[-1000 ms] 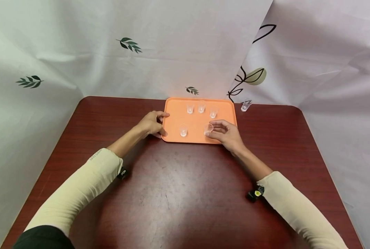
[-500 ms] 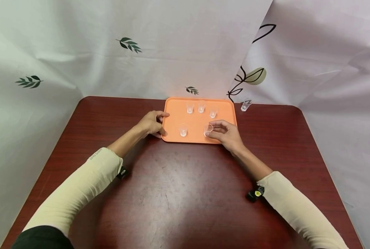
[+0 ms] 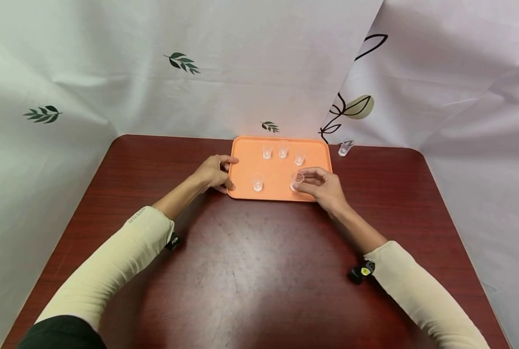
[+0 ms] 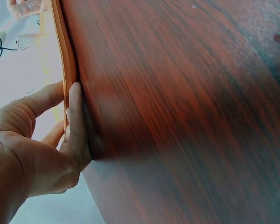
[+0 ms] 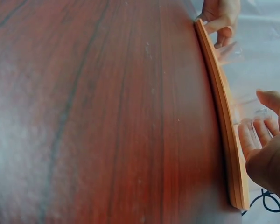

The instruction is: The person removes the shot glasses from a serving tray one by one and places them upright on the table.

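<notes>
An orange tray (image 3: 276, 169) lies at the back of the table. My left hand (image 3: 213, 173) grips its left edge, and in the left wrist view the fingers of that hand (image 4: 42, 144) pinch the rim. At the tray's front right, my right hand (image 3: 324, 188) holds a small clear cup (image 3: 296, 182) between thumb and fingers; the cup stands upright. Another clear cup (image 3: 258, 182) stands at the front left of the tray. Three more cups (image 3: 267, 152) (image 3: 283, 150) (image 3: 300, 156) stand along its back half. In the right wrist view, my right hand (image 5: 270, 144) is beside the tray rim.
Behind the tray's right side, one more clear cup (image 3: 345, 147) is on the table's back edge, leaning against the pale curtain (image 3: 263, 68). The dark red wooden table (image 3: 250, 271) extends in front of the tray and to both sides.
My right hand has shifted slightly to the right, and the cup it holds has moved with it. My left hand keeps its grip on the tray edge.
</notes>
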A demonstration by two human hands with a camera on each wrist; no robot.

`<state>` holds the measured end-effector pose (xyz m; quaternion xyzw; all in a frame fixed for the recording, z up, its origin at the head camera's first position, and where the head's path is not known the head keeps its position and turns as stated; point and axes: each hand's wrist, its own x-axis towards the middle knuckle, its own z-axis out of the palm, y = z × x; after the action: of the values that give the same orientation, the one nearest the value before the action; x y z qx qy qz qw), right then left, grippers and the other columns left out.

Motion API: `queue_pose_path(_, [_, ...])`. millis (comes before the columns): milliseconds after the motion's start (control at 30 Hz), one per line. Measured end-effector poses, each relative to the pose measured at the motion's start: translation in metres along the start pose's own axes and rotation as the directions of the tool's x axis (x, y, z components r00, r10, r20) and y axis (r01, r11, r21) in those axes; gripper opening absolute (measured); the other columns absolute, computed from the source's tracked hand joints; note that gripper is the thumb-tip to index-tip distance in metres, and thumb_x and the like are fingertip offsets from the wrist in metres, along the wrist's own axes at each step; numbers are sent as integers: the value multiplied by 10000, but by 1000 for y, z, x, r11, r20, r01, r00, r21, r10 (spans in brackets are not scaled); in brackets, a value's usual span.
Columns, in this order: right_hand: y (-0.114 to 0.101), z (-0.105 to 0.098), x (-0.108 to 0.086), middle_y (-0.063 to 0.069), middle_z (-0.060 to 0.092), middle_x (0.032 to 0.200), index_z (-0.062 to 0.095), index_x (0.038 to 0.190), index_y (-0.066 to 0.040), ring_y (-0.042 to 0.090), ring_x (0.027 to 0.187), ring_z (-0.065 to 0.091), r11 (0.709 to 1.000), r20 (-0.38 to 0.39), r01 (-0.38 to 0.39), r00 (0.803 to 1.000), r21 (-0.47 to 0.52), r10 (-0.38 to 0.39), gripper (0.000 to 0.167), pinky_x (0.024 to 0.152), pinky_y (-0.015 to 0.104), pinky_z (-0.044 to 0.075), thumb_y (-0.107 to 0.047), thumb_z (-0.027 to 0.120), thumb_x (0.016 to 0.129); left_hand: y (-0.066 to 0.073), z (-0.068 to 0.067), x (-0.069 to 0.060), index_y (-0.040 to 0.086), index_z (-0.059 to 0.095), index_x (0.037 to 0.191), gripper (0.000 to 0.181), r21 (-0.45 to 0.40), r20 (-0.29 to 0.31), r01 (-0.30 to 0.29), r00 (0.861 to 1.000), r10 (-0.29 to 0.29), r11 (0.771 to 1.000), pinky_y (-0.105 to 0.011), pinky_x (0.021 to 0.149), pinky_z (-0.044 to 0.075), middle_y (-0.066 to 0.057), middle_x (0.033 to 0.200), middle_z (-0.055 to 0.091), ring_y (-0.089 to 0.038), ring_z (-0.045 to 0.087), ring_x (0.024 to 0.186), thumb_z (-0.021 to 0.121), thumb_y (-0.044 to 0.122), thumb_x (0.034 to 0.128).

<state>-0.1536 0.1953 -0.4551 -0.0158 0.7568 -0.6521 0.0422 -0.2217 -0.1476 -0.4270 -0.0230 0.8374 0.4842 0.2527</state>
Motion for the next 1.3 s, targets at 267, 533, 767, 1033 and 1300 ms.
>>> queue_pose_path(267, [1,-12,0,-88,808,1076,739,1351,47,38,991,798,999,-22,1,1000,33,-1,456,873,178,690,-22,909,933,2,0,0,137,606,1630,954,4,6,4,1000,-4,1000,-325,645,727,-112,1268,458,-199,671,794,881,-210,785])
queue_pose_path(533, [1,-22,0,-111,821,1052,711,1366,99,26,985,805,996,-58,8,998,84,-3,485,880,186,698,16,902,929,1,-2,-1,146,605,1635,955,1,10,8,1000,-8,1000,-340,657,732,-110,1270,453,-205,678,793,877,-214,793])
queue_pose_path(767, [0,-33,-2,-109,834,1066,706,1358,106,20,987,808,995,-82,23,997,98,-15,478,873,169,691,25,901,929,-1,-3,0,144,584,1654,973,4,29,6,1000,-6,1000,-337,671,734,-114,1284,440,-194,690,776,883,-214,800])
queue_pose_path(1033, [-1,-47,2,-88,838,1067,713,1329,96,23,977,812,990,-118,48,992,129,-33,447,864,179,698,63,894,921,-1,-3,-1,142,570,1665,960,0,30,12,999,-12,1000,-329,667,732,-117,1300,454,-175,703,756,917,-166,825])
queue_pose_path(1300, [-5,-66,6,-47,861,1057,746,1303,73,37,963,820,977,-166,85,985,194,-52,414,874,189,701,114,874,911,-1,-1,-1,156,586,1655,951,14,11,10,1000,-10,1000,-340,686,737,-99,1290,444,-186,692,813,946,-128,822])
